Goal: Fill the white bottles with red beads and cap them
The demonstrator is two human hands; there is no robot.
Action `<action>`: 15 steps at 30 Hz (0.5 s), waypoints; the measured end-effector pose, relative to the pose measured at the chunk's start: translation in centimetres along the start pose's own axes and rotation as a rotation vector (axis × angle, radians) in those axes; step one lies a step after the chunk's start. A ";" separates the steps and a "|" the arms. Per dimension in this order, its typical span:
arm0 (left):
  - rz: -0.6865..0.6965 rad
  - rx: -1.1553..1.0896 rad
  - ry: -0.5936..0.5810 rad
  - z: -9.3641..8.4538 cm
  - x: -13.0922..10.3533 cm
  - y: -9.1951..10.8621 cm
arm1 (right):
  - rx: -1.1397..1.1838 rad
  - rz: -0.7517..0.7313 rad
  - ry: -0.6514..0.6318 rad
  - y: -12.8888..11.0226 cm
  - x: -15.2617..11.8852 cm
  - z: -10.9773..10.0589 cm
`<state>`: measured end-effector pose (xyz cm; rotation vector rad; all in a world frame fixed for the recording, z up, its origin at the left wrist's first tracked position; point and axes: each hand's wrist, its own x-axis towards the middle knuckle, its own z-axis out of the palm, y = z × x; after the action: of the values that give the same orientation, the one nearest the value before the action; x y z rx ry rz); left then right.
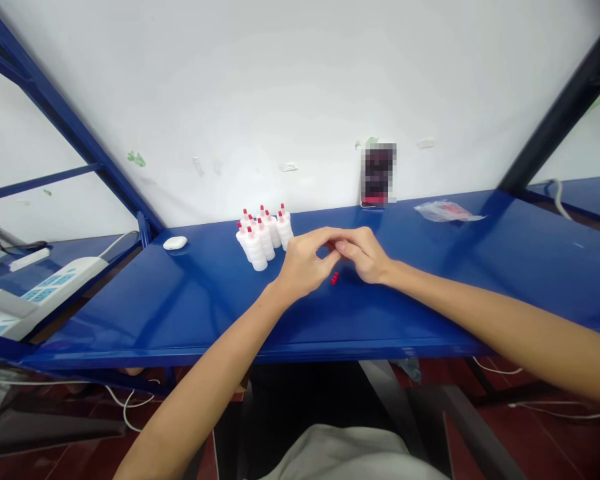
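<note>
My left hand (307, 262) and my right hand (367, 255) meet above the blue table, fingertips together. Both have their fingers curled in, and whatever lies between them is hidden. Just below the fingers, a few small red pieces (335, 278), perhaps caps, lie on the tabletop. Left of my left hand stands a cluster of several white squeeze bottles (257, 250) with pointed tips and red caps. They are upright and close to each other.
A white oval case (175, 243) lies on the blue table (180, 300) at the left. Against the wall leans a dark phone (377, 173). A clear plastic bag (447, 211) with something red lies right of it. A white power strip (55, 287) is at far left.
</note>
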<state>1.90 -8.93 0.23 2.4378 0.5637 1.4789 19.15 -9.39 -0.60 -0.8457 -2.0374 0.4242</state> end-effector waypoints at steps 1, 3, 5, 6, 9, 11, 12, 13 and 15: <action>0.003 0.017 -0.006 0.1 -0.1 -0.1 | -0.008 0.002 -0.009 -0.1 0.0 0.0; 0.012 0.059 -0.009 0.2 -0.4 -0.2 | -0.023 0.018 -0.013 -0.2 0.0 0.0; 0.030 0.094 -0.006 0.4 -0.7 -0.3 | -0.019 0.013 -0.021 -0.3 0.0 -0.1; 0.039 0.098 -0.001 0.6 -0.8 -0.4 | -0.007 -0.005 -0.027 -0.4 0.0 -0.1; 0.034 0.082 0.007 0.8 -0.9 -0.3 | 0.045 -0.081 -0.052 -0.4 0.1 -0.1; 0.000 0.072 0.000 0.5 -0.8 -0.2 | 0.073 -0.082 -0.048 -0.3 0.2 0.0; -0.026 0.064 0.001 0.1 -0.6 -0.1 | 0.085 -0.063 -0.044 -0.3 0.3 0.0; -0.059 0.052 0.018 -0.4 -0.4 -0.1 | 0.100 -0.037 -0.039 -0.1 0.3 0.1; -0.131 0.032 0.105 -1.8 -0.1 -0.2 | 0.136 0.018 -0.026 0.4 0.4 -0.1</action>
<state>0.17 -8.75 0.89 2.3073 0.7583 1.5622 19.22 -8.87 -0.56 -0.7802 -2.0014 0.5796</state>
